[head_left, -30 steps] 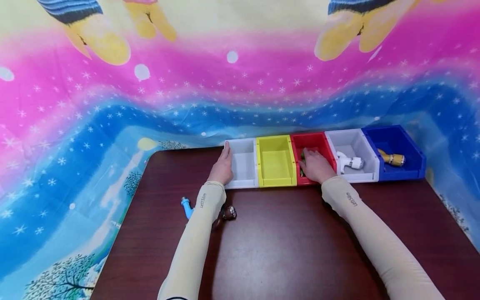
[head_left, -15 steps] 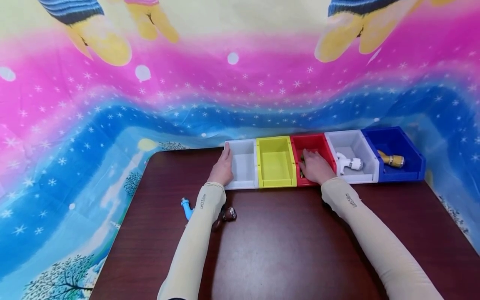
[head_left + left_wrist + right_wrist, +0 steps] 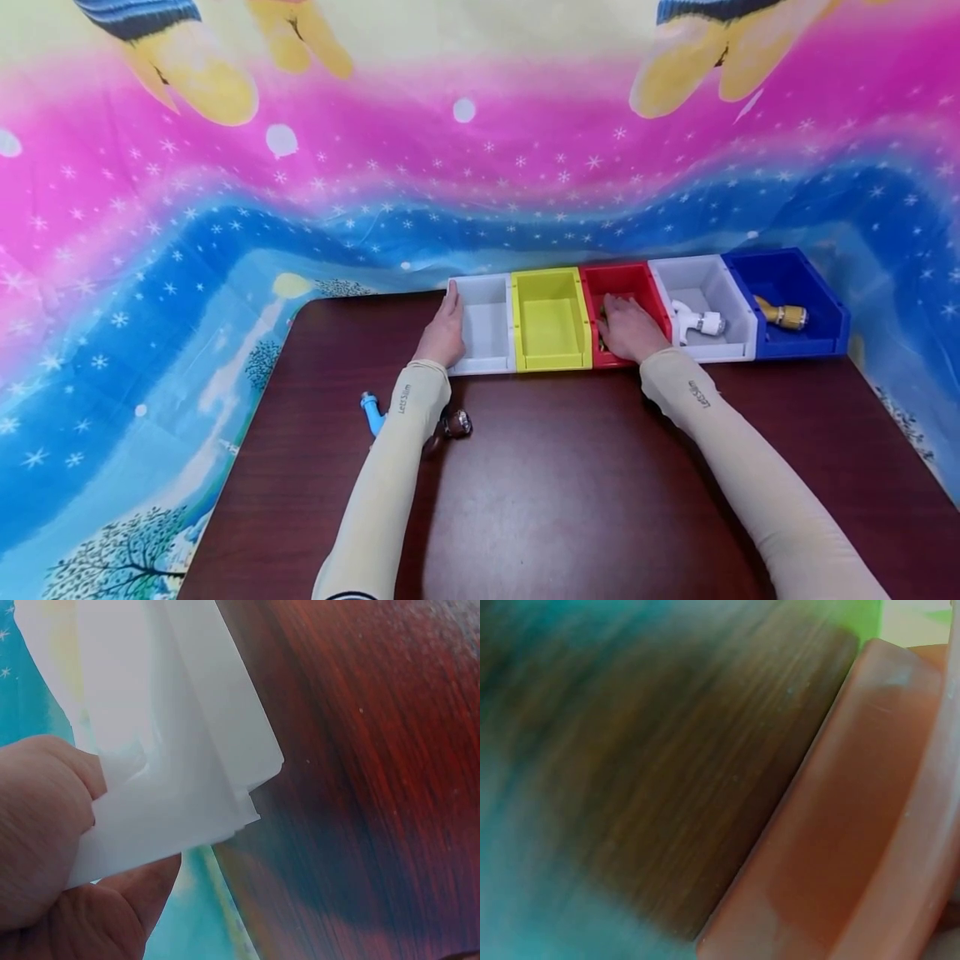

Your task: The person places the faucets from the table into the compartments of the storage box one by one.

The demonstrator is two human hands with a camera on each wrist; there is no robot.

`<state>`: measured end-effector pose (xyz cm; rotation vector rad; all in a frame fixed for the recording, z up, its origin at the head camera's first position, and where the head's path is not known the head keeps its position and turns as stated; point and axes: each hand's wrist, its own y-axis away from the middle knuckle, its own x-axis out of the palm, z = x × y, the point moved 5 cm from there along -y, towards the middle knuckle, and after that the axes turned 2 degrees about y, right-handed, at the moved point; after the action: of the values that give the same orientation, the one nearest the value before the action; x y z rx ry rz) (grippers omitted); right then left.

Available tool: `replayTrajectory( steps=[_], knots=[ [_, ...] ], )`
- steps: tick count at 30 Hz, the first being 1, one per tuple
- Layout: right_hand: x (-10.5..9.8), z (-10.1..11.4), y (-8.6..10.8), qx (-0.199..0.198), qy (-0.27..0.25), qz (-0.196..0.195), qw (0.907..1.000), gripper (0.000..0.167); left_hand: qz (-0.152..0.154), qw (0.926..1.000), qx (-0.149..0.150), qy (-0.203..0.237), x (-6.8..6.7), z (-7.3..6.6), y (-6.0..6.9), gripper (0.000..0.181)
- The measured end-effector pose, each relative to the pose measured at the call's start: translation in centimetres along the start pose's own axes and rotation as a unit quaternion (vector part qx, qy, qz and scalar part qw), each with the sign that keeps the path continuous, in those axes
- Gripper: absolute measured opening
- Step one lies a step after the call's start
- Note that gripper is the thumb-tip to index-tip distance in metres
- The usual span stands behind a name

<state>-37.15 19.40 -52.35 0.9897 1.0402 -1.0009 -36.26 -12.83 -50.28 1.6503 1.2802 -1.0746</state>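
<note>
1. We see the left sleeve (image 3: 378, 500) slanting forward to the left hand (image 3: 442, 332), which lies left of the yellow bin (image 3: 551, 321), fingers pointing away from the person.
2. On the table (image 3: 540, 483), left of the yellow bin and nearer the person, we find a blue piece (image 3: 371, 410) and a brown piece (image 3: 457, 423), both partly covered by that sleeve.
3. The pale left bin (image 3: 487, 325) stands directly against the yellow bin's left side. Our left wrist view shows the left hand gripping its wall, with digits on both faces.
4. Directly right of the yellow bin is the red bin (image 3: 617, 281). The right hand (image 3: 632, 329) reaches down into it, back upward, over a green piece (image 3: 602, 333). Its fingertips are hidden, so we cannot tell whether it grips that piece.
5. Farther right of the yellow bin, we see the pale right bin (image 3: 697, 275) holding a white piece (image 3: 703, 322), then the blue bin (image 3: 787, 271) holding a gold piece (image 3: 783, 315).
6. Compared with half a second ago, both hands keep their places relative to the yellow bin; we notice only the whole head view, backdrop (image 3: 420, 167) included, sitting slightly higher.
</note>
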Motion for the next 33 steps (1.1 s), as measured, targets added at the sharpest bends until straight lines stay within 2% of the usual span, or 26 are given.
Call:
replayTrajectory(
  steps=[8,16,27,33],
  knots=[
    [-0.2,-0.1,-0.1,-0.008,0.01,-0.006,0.9999,0.073,-0.003,1.0,0.007,0.002,0.1,0.0,-0.2,0.082],
    [-0.3,0.3,-0.1,0.002,0.019,-0.003,0.9998,0.078,-0.004,0.9999,0.01,-0.003,0.1,0.2,-0.3,0.078],
    [-1.0,0.9,0.2,-0.024,0.027,-0.041,0.9985,0.077,-0.005,1.0,0.007,-0.003,0.1,0.3,-0.4,0.08],
    [-2.8,1.3,1.1,-0.038,0.018,-0.076,0.9963,0.073,-0.001,1.0,0.006,-0.001,0.0,0.3,-0.2,0.081]
  ],
)
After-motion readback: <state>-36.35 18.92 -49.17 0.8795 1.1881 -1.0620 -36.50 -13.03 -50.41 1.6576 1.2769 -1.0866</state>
